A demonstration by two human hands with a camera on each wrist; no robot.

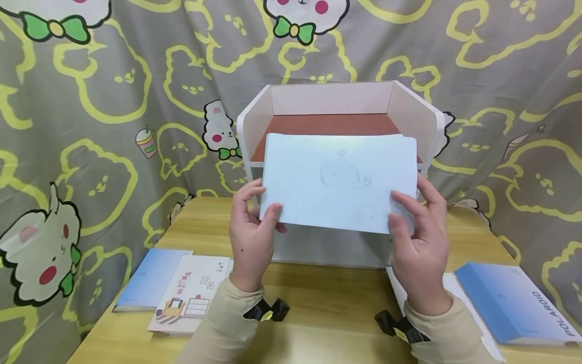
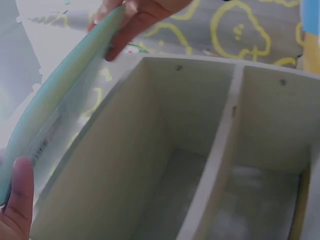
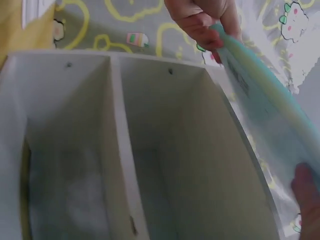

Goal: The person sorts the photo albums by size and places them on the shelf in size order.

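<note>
In front of my chest I hold up a notebook (image 1: pixel 295 172) between both hands, its white page facing me with a pencil-like drawing of a whale (image 1: pixel 341 174). My left hand (image 1: pixel 251 237) grips the left edge, thumb on the page and fingers behind. At the lower right corner my right hand (image 1: pixel 423 242) grips it, its thumb over the front. From the side, the notebook (image 2: pixel 65 80) looks thick, with a pale blue-green edge and a barcode on its back. In the right wrist view, the right thumb (image 3: pixel 305 190) presses against the notebook (image 3: pixel 265 100).
A white shelf unit (image 1: pixel 254 121) with a reddish-brown top board stands behind the notebook; two deep compartments appear below (image 2: pixel 220 145). To the left lie a blue book (image 1: pixel 152 273) and an illustrated white book (image 1: pixel 191 296). A thick blue POLAROID book (image 1: pixel 509 303) lies at right. Patterned curtain (image 1: pixel 173 101) surrounds the table.
</note>
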